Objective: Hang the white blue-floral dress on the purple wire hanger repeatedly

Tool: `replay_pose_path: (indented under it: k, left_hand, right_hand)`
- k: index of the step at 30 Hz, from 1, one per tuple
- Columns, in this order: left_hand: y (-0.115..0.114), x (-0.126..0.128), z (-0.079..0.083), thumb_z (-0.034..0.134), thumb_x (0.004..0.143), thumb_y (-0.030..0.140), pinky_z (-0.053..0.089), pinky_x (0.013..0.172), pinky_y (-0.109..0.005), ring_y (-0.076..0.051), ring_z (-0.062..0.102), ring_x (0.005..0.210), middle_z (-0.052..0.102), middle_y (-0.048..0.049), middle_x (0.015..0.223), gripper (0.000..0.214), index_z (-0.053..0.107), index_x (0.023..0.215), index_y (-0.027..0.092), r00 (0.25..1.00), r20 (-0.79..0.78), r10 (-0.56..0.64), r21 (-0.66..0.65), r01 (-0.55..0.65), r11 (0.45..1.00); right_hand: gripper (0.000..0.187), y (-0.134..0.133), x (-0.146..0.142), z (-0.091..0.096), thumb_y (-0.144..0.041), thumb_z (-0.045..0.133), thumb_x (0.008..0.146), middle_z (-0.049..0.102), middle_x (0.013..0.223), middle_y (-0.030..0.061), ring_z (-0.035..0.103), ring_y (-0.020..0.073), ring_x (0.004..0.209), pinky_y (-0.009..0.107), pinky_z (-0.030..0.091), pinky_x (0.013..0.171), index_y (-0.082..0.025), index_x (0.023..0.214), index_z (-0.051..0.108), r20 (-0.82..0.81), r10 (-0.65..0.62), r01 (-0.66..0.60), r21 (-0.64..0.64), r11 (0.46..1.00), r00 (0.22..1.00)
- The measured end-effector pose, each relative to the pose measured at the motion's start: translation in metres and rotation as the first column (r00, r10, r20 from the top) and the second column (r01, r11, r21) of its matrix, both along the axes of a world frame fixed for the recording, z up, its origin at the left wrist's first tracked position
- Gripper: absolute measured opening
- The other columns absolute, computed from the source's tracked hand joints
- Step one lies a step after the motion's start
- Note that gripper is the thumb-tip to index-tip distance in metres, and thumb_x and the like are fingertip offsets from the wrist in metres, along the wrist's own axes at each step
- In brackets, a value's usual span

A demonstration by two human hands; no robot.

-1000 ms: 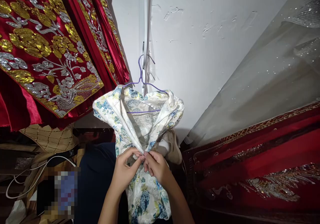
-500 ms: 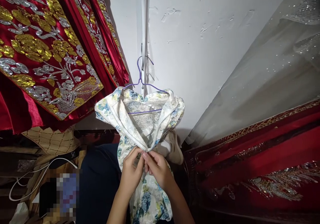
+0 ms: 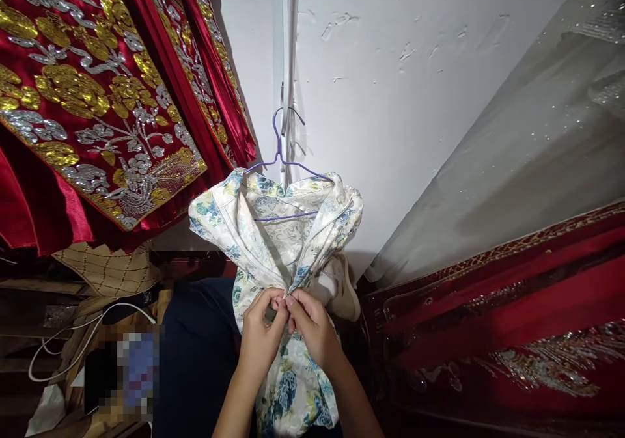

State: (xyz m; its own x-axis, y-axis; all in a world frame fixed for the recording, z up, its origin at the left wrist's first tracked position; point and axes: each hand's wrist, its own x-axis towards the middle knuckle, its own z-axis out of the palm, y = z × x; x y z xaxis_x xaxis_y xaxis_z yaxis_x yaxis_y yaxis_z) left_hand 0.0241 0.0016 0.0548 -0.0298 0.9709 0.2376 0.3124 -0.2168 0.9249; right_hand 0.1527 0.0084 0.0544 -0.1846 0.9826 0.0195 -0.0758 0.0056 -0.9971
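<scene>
Floral garment (image 3: 276, 249) on a purple wire hanger (image 3: 280, 150), front edges parted in a V from the collar down. The left hand (image 3: 263, 327) and right hand (image 3: 315, 330) meet at the foot of the V, thumbs and forefingers pressed together, each grip pinching the cloth edge at the join; any small fastener between the fingertips is too small to make out. The step in hand appears to be fine work where the two edges meet. The next move seems to call for level edges and light, even tension, since the hanging cloth could swing or bunch. The hanger's hook lies at a narrow white upright (image 3: 286, 34) before the white wall (image 3: 371, 132). A beige shoe (image 3: 344, 295) stands just right of the garment, dark cloth (image 3: 195, 347) to its left. Farther out: red embroidered cloth (image 3: 73, 93), upper left; a white cable (image 3: 92, 340), lower left; sheer glittering fabric (image 3: 488, 177) and red sequinned cloth (image 3: 512, 353), right. Nothing visible blocks the fingers; the upright and wall limit room behind the hanger.
</scene>
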Motion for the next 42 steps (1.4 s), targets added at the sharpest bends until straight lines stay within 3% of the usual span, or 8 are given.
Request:
replay_pose_path:
  k: [8,18,25,30,33,35,39,42]
  left_hand:
    - [-0.001,0.006,-0.007,0.051,0.095,0.032,0.044,0.072,-0.027,-0.020,0.056,0.079,0.059,-0.0038,0.082,0.017,0.063,0.092,0.020,0.999,0.015,-0.034,-0.024,0.034,0.999]
    - [-0.002,0.035,-0.008,0.047,0.097,0.027,0.039,0.067,-0.028,-0.019,0.052,0.074,0.052,-0.0031,0.076,0.019,0.057,0.082,0.020,0.994,-0.073,-0.088,0.096,0.094,0.991]
    - [0.001,0.030,-0.028,0.048,0.097,0.027,0.040,0.063,-0.027,-0.019,0.055,0.072,0.056,-0.0036,0.073,0.022,0.057,0.078,0.019,0.974,-0.134,-0.182,0.018,0.186,0.982]
    - [0.033,-0.001,0.047,0.054,0.097,0.026,0.047,0.079,-0.029,-0.018,0.062,0.083,0.067,-0.0041,0.089,0.020,0.066,0.112,0.021,0.994,0.002,-0.107,0.209,0.105,0.972]
    - [0.055,-0.008,0.110,0.058,0.096,0.023,0.048,0.085,-0.030,-0.018,0.064,0.090,0.068,-0.0044,0.098,0.038,0.056,0.134,0.023,0.995,0.093,0.036,0.468,-0.076,0.881]
    - [0.065,-0.005,0.141,0.058,0.095,0.022,0.048,0.079,-0.028,-0.016,0.062,0.084,0.068,-0.0046,0.097,0.026,0.065,0.120,0.021,0.998,-0.028,0.064,0.567,-0.037,0.823]
    - [0.070,0.001,0.172,0.058,0.095,0.019,0.045,0.072,-0.026,-0.013,0.058,0.074,0.066,-0.0022,0.083,0.010,0.066,0.090,0.017,0.967,-0.185,0.177,0.676,-0.006,0.737]
    - [0.075,-0.021,0.180,0.060,0.094,0.021,0.046,0.079,-0.026,-0.014,0.059,0.082,0.066,-0.0021,0.087,0.008,0.067,0.092,0.017,0.953,0.051,0.299,0.731,-0.239,0.639]
  right_hand:
    - [0.031,0.013,0.002,0.026,-0.045,0.058,0.085,0.045,0.042,-0.0041,0.029,0.0096,0.039,0.027,0.015,0.044,-0.020,0.069,0.058,-0.180,-0.044,-0.010,-0.288,0.957,0.983]
    - [0.022,0.093,0.008,0.171,-0.036,0.067,0.080,0.042,0.043,-0.0074,0.025,0.0051,0.037,0.021,0.014,0.039,-0.014,0.077,0.065,-0.399,-0.035,0.095,0.131,0.987,0.916]
    - [0.026,0.074,0.011,0.167,-0.039,0.060,0.088,0.049,0.047,-0.0049,0.033,0.0068,0.041,0.020,0.021,0.040,-0.016,0.079,0.065,-0.277,-0.065,0.126,0.208,0.970,0.959]
    - [0.025,0.065,0.008,0.151,-0.036,0.055,0.092,0.050,0.048,-0.0047,0.036,0.0076,0.044,0.020,0.026,0.044,-0.018,0.076,0.061,-0.189,-0.100,0.133,0.175,0.976,0.977]
    - [0.027,0.058,0.004,0.156,-0.032,0.050,0.093,0.045,0.047,-0.0058,0.035,0.0082,0.045,0.021,0.027,0.047,-0.018,0.072,0.059,-0.114,-0.083,0.108,0.237,0.965,0.990]
    - [0.027,0.058,0.002,0.158,-0.031,0.050,0.092,0.037,0.047,-0.0072,0.031,0.0084,0.046,0.022,0.025,0.047,-0.019,0.069,0.056,-0.079,-0.070,0.090,0.286,0.954,0.994]
    - [0.025,0.074,-0.003,0.143,-0.031,0.053,0.087,0.033,0.051,-0.0067,0.028,0.0094,0.049,0.024,0.020,0.047,-0.020,0.065,0.052,-0.006,-0.219,0.210,0.309,0.928,0.976]
    - [0.025,0.085,-0.003,0.117,-0.027,0.050,0.083,0.032,0.052,-0.0054,0.030,0.0105,0.051,0.025,0.020,0.049,-0.020,0.059,0.048,0.101,-0.268,0.227,0.299,0.927,0.958]
